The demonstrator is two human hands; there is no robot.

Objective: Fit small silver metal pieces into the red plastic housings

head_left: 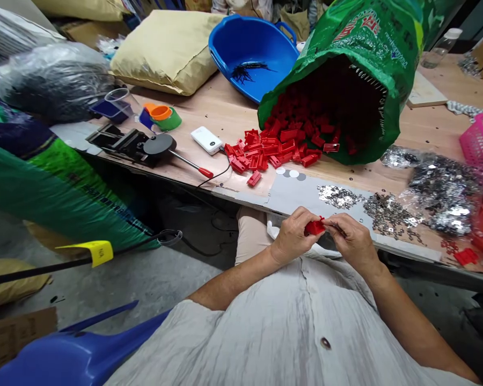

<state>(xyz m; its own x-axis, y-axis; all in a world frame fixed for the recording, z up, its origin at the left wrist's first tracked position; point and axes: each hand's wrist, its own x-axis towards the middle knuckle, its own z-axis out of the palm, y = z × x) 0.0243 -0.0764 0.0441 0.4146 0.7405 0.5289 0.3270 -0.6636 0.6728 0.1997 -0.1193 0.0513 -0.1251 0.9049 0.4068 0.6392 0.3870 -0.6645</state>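
Note:
Close to my body, at the table's front edge, my left hand (293, 235) pinches a small red plastic housing (314, 227). My right hand (353, 239) meets it from the other side, its fingertips closed at the housing's end; whatever they hold is too small to make out. Just beyond my hands lie a pile of shiny flat metal pieces (338, 197) and a darker pile of small metal parts (388, 212) on a grey sheet (292, 194). Many red housings (273, 147) spill out of a green woven sack (402, 80) onto the table.
A hand press with a red-tipped lever (159, 145) and a white power bank (206, 140) stand left. Behind are a blue basin (241, 43) and a beige sack (165, 48). At right lie a plastic bag of metal parts (446, 187) and a pink basket (477, 147).

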